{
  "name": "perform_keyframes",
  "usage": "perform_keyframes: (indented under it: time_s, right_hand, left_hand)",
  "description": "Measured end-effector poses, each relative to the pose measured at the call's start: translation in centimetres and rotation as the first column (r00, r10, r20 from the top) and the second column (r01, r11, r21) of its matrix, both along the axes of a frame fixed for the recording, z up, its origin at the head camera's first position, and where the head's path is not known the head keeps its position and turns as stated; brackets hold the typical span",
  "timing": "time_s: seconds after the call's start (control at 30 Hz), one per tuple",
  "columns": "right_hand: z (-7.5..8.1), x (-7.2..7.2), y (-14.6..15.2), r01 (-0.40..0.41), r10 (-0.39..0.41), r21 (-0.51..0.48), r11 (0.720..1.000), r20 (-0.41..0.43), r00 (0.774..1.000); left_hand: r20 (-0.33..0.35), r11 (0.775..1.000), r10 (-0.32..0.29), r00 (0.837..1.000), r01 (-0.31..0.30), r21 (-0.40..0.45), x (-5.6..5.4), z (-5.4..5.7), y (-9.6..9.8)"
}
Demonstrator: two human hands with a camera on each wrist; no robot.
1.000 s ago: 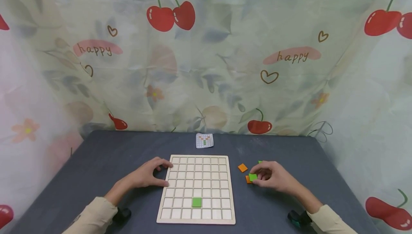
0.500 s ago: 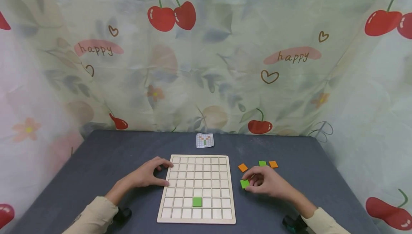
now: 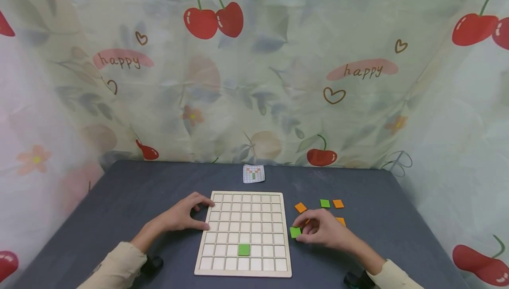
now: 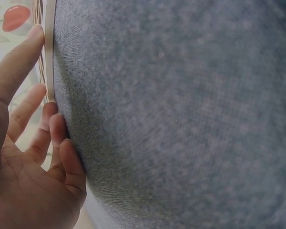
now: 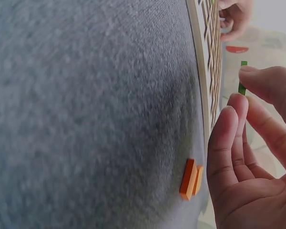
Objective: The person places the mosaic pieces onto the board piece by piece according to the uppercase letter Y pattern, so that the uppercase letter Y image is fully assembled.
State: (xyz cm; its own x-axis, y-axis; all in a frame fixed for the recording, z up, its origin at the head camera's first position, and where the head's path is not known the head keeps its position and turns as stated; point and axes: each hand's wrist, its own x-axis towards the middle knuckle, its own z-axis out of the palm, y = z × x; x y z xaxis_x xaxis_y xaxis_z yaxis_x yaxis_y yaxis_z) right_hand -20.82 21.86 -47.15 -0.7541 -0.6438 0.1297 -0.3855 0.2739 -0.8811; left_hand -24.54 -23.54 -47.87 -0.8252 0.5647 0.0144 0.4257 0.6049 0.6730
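A pale wooden grid board [image 3: 242,273] lies flat on the dark table, and one green tile [image 3: 244,249] fills a cell low in its middle column. My left hand [image 3: 180,214] rests at the board's left edge, thumb and fingers spread along the rim; the left wrist view shows the thumb [image 4: 26,52] touching that edge. Just off the right edge, my right hand [image 3: 324,231] pinches a green square tile [image 3: 295,232] between thumb and fingers. From the right wrist, this tile [image 5: 242,89] appears edge-on, raised off the cloth.
Behind the right hand lie a green tile [image 3: 324,203] and orange tiles [image 3: 300,207], one orange tile [image 3: 340,221] partly covered by the hand. A small card [image 3: 253,173] with a coloured grid pattern lies beyond the board. A printed curtain [image 3: 254,81] hangs behind the table.
My right hand has moved left and slightly nearer with the green tile, from over the loose tiles to beside the board, uncovering tiles behind it. The left hand stays put.
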Motion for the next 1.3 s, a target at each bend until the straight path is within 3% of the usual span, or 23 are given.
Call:
perform_keyframes:
  time_s: [0.3,0.63,1.3]
  right_hand:
    - [0.0,0.1,-1.1,-0.018,0.017,0.013,1.000,0.071,0.997]
    - [-0.2,-0.1,-2.6,-0.025,0.025,0.012,1.000,0.037,0.999]
    - [-0.9,-0.5,-6.7,-0.085,0.088,-0.055,0.995,0.051,0.995]
  left_hand:
    - [-0.010,1.000,-0.005,1.000,0.005,0.003,-0.1,-0.1,0.0]
    - [-0.003,1.000,0.007,1.000,-0.007,-0.010,-0.4,-0.1,0.1]
    - [0.002,1.000,-0.004,1.000,0.004,-0.012,-0.4,-0.2,-0.1]
